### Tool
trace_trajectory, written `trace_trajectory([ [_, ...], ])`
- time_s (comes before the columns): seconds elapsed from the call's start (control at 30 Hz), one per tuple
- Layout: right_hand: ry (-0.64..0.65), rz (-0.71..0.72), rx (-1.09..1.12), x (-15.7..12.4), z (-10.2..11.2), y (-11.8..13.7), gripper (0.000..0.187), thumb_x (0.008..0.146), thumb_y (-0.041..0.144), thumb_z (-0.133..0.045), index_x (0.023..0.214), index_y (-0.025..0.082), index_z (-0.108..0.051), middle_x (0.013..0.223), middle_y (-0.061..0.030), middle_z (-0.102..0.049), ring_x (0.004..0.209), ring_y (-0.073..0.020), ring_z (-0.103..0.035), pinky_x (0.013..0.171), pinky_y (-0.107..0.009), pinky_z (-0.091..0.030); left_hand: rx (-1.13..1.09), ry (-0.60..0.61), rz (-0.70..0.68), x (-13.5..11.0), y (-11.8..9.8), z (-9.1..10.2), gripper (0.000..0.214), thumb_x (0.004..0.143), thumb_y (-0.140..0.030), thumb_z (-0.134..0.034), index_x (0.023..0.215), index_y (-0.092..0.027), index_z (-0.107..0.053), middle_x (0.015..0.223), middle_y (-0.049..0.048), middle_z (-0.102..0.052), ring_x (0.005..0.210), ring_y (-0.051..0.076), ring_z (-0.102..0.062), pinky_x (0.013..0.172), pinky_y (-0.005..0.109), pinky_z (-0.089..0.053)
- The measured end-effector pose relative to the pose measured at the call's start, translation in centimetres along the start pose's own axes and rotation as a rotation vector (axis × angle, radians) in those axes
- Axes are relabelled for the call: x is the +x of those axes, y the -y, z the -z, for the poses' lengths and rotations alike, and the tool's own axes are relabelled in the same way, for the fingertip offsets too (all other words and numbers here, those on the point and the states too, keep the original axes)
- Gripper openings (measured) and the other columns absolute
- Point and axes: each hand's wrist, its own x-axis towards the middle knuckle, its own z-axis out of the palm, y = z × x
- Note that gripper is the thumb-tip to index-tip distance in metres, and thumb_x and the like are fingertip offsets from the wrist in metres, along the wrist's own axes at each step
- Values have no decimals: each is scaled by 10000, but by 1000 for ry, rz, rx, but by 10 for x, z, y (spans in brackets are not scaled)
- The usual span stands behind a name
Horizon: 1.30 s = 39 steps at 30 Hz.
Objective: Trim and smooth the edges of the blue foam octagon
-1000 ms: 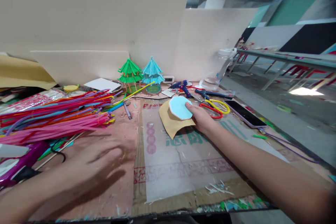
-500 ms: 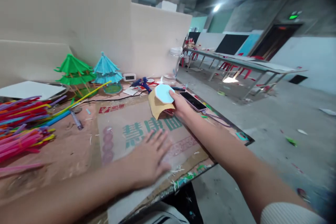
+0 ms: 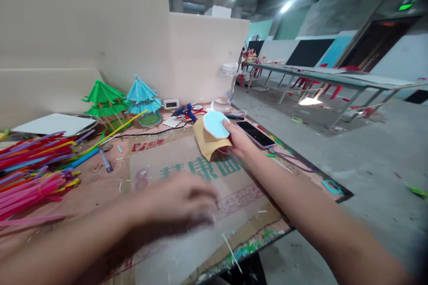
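Note:
My right hand (image 3: pixel 241 143) is closed on a light blue octagon piece (image 3: pixel 216 124) and a tan paper sheet (image 3: pixel 207 143), held just above the printed cardboard mat (image 3: pixel 187 173). My left hand (image 3: pixel 179 202) is smeared by motion low over the near part of the mat, with small scraps (image 3: pixel 230 249) flying off the table's front edge. Its fingers cannot be made out.
A pile of colored straws (image 3: pixel 33 164) lies at the left. Green (image 3: pixel 103 102) and blue (image 3: pixel 143 100) straw pagodas stand at the back beside a glue gun (image 3: pixel 185 111) and small clock (image 3: pixel 170 103). A phone (image 3: pixel 257 134) lies near the right edge. Beige boards wall the back.
My left hand swept from the left side across the mat toward the front edge, brushing scraps off. The right hand kept hold of the blue piece and paper. The view turned right.

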Motion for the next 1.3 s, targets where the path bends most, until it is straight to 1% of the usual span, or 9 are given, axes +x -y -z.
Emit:
trace_trajectory([
  [0.13,-60,71,32,4,5,11,186,944,274,-553,957,148,-689,898,-70,-780,835,-199,-738,832,-327,-600,655,-529,344,-2,48,42,666,928,-497,-472,1430,-61,-445,1564,213,-321,1471,380,-216,1187,576,-163],
  [0.27,-57,65,26,5,10,11,190,944,272,-545,959,147,-688,902,-73,-779,810,-204,-735,810,-336,-606,534,-78,169,-36,24,9,678,931,-593,-425,1496,-221,-383,1605,117,-249,1479,350,-217,1190,594,-159],
  [0.37,-57,48,-5,5,12,3,179,930,288,-570,930,151,-686,861,-74,-777,767,-206,-734,761,-336,-612,170,313,-60,-72,-10,-6,464,959,-554,-398,1136,-278,-727,1372,40,-612,1336,293,-492,1164,465,-317],
  [0.43,-52,51,-27,3,11,-1,164,917,283,-593,920,148,-686,843,-72,-775,730,-195,-729,729,-317,-610,98,155,74,-91,-9,5,643,998,-551,-231,954,-212,-776,1155,83,-733,1163,273,-631,1046,412,-459],
  [0.53,-18,64,-45,1,7,-4,162,907,272,-605,950,143,-692,849,-66,-775,701,-177,-725,710,-289,-607,498,-330,379,-106,25,36,621,912,-638,-425,1351,-225,-579,1424,133,-552,1328,333,-491,1083,474,-410],
  [0.67,-35,57,-75,1,4,-4,185,882,308,-643,971,153,-690,843,-63,-774,697,-187,-730,720,-312,-617,821,-258,549,-101,71,61,839,904,-693,-342,1534,-141,-288,1599,173,-221,1478,380,-198,1167,585,-213],
  [0.9,-108,104,-160,14,-2,-14,165,834,332,-700,864,171,-683,797,-65,-772,759,-223,-743,777,-363,-618,897,-343,576,-79,94,102,795,945,-645,-268,1529,-107,-277,1602,189,-216,1487,358,-171,1181,530,-190],
  [1.1,-78,88,-175,11,0,-15,158,822,326,-705,858,173,-689,768,-64,-769,743,-235,-745,762,-378,-623,954,-319,501,-140,79,59,739,934,-620,-357,1441,-91,-451,1507,210,-419,1440,357,-316,1206,559,-121],
  [1.3,-94,83,-203,9,-1,-15,164,828,337,-693,871,180,-685,780,-67,-768,735,-236,-742,765,-388,-619,651,-258,424,-185,19,20,436,966,-485,-412,1248,-253,-651,1385,76,-597,1282,281,-536,1080,419,-416],
])
